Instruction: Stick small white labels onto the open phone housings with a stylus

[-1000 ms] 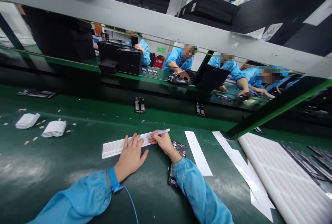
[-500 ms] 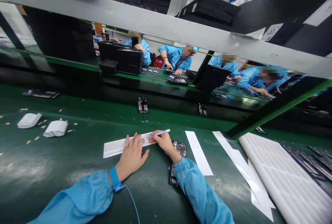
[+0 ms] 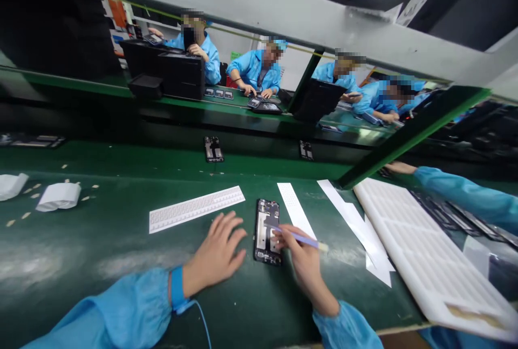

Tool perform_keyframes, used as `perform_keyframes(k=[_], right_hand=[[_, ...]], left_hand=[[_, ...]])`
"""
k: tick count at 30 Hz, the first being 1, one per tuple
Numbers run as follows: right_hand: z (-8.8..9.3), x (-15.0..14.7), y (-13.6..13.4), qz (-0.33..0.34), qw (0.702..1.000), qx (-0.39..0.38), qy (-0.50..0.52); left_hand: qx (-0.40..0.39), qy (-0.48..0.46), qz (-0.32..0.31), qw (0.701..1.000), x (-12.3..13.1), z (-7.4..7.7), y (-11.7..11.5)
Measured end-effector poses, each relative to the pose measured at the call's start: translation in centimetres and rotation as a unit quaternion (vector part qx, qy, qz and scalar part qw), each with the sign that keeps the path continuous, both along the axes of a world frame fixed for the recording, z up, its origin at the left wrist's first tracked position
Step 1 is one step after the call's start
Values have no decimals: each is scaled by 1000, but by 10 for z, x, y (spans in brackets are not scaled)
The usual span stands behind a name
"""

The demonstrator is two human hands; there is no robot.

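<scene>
My right hand (image 3: 301, 254) pinches a slim purple pen-like tool (image 3: 301, 238) with a pale end. Its thin front end is over an opened phone (image 3: 262, 249), which lies with its inner parts showing; I cannot tell whether it touches. Left of the phone is my left hand (image 3: 216, 254), fingers spread and holding nothing. A blue wrist strap (image 3: 177, 288) with a cord is round that wrist. Beyond the left hand lies a white sheet of small stickers (image 3: 196, 209), apart from the fingers. A second white sheet with small marks (image 3: 292, 203) lies just right of the phone.
White paper strips (image 3: 356, 225) and a large white ribbed tray (image 3: 421, 235) are at right. A co-worker's sleeve (image 3: 465, 190) reaches in beyond the tray. Two opened phones (image 3: 213, 149) lie further back. Crumpled white paper (image 3: 59, 196) and scraps lie left. A green post (image 3: 413, 136) slants up.
My right hand has moved from the sticker sheet to the phone with the purple tool. My left hand has come off the sheet. A co-worker's arm has appeared at right. The view has shifted.
</scene>
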State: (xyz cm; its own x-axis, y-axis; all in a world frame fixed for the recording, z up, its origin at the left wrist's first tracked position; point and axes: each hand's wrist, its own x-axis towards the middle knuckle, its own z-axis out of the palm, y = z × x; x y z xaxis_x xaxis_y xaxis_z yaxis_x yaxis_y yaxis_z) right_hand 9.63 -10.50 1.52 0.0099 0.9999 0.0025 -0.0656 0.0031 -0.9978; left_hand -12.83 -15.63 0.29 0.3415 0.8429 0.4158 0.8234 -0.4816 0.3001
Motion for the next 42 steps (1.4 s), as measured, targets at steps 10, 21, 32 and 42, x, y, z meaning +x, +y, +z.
perform_keyframes(k=[10, 21, 32, 42], right_hand=[[-24, 32, -48, 34, 997, -30, -67], [-27, 31, -46, 43, 997, -45, -46], [-27, 32, -46, 45, 996, -49, -53], [-30, 31, -44, 45, 996, -39, -62]], left_hand=[[-71, 29, -112, 991, 36, 2, -17], [-77, 32, -108, 991, 37, 0, -16], [-83, 19, -107, 991, 38, 0, -16], [-67, 36, -108, 991, 38, 1, -16]])
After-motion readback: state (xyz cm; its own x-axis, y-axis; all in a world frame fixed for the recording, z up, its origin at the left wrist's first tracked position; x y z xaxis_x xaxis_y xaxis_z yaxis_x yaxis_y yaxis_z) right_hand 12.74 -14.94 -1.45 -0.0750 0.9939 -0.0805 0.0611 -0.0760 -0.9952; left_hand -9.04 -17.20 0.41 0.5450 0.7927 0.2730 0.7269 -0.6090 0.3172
